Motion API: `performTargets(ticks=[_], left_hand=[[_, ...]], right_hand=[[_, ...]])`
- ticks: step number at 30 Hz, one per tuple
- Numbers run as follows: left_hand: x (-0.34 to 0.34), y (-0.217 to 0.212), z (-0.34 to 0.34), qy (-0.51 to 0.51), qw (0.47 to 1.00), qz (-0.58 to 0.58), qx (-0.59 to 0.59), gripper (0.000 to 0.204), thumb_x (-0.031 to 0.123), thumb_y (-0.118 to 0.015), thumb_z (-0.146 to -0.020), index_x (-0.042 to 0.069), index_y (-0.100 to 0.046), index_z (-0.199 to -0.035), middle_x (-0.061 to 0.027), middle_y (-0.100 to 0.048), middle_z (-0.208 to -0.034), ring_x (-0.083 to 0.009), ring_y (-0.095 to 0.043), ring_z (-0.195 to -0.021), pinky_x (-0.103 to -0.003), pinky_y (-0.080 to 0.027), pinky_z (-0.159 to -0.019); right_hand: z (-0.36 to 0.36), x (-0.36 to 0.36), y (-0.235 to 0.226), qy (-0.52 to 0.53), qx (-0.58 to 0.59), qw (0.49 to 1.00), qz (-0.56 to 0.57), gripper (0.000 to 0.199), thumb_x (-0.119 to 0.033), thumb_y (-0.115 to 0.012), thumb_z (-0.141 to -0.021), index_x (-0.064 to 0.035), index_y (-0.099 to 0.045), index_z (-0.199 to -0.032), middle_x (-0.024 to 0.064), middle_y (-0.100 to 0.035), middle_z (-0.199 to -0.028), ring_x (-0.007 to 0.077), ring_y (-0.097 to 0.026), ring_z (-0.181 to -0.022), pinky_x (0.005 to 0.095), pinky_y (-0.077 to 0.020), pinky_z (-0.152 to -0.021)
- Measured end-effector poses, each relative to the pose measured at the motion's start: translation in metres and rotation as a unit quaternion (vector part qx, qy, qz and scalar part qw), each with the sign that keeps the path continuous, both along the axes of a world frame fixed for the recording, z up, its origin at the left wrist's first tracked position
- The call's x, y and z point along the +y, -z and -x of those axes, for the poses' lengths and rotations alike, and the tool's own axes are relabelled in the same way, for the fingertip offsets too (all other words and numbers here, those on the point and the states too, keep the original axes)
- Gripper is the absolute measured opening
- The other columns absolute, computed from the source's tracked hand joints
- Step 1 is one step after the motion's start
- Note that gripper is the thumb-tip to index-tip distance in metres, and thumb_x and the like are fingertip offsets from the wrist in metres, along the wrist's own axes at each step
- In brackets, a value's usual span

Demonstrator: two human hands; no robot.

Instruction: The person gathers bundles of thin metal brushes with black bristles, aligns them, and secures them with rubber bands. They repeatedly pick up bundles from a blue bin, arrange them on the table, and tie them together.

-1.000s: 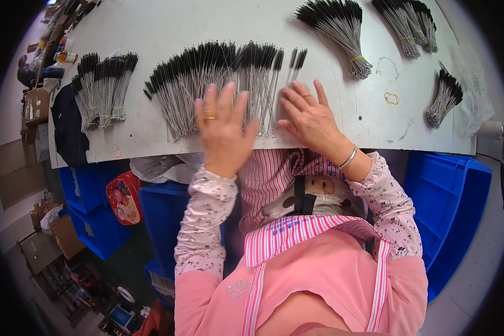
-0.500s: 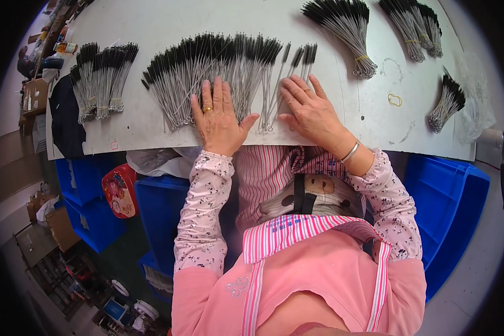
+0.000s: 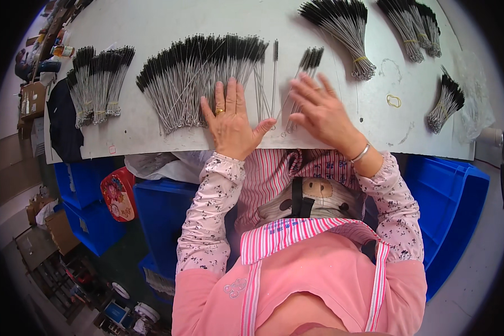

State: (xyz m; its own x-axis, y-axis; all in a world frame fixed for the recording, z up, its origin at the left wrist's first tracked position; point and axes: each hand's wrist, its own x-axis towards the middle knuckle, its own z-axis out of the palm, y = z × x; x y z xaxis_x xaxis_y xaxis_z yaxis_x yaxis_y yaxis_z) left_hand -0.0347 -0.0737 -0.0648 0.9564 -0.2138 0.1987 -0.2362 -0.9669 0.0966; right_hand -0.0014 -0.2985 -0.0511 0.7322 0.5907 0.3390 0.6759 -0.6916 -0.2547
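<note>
Head view: our flat left hand lies over the brush pile, maybe steadying it; our spread right hand partly hides a small bunch.

- The head view looks from above and behind the fingers, through the left of two side-by-side fisheye lenses worn on the person's head.
- It faces steeply downward, over the pink, round-necked cloth top, with the fingertips pointing toward its upper edge.
- It sits close enough to show both forearms, in pale floral cloth sleeves, behind the fingers.
- Its breadth takes in the flat white tabletop beyond the fingers and a deep blue plastic crate right of them (the corners darken to black).
</note>
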Motion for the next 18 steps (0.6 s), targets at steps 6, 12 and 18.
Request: performTargets(ticks=[6,12,18], left_hand=[[-0.005,0.004,-0.001,-0.035,0.997,0.028,-0.067,0.076,0.063,-0.048,-0.081,0.006,-0.044,-0.131,-0.0168,-0.037,-0.139,-0.0348,-0.024,-0.134,-0.058,-0.009,-0.106],[-0.014,-0.008,-0.015,-0.147,0.975,0.043,-0.158,0.023,0.032,-0.067,-0.076,0.014,-0.064,-0.090,-0.0043,-0.053,-0.106,-0.0238,-0.045,-0.105,-0.045,-0.028,-0.094],[-0.011,0.009,-0.025,-0.225,0.961,0.096,-0.130,0.022,0.032,-0.066,-0.077,0.013,-0.060,-0.087,-0.0025,-0.056,-0.099,-0.0225,-0.049,-0.099,-0.041,-0.031,-0.088]], right_hand=[[-0.052,-0.045,-0.010,0.325,-0.063,0.941,0.062,0.047,-0.029,-0.068,-0.076,-0.0060,-0.056,-0.116,0.0107,-0.059,-0.112,0.0294,-0.057,-0.101,0.0440,-0.0439,-0.087],[-0.087,-0.087,0.007,0.370,-0.038,0.927,0.045,0.045,-0.022,-0.065,-0.077,-0.0040,-0.055,-0.117,0.0143,-0.063,-0.096,0.0325,-0.061,-0.081,0.0421,-0.0503,-0.073],[-0.070,-0.048,-0.012,0.307,-0.203,0.928,0.051,0.038,-0.024,-0.069,-0.074,-0.0095,-0.060,-0.107,0.0087,-0.063,-0.095,0.0243,-0.058,-0.090,0.0380,-0.0413,-0.080]])
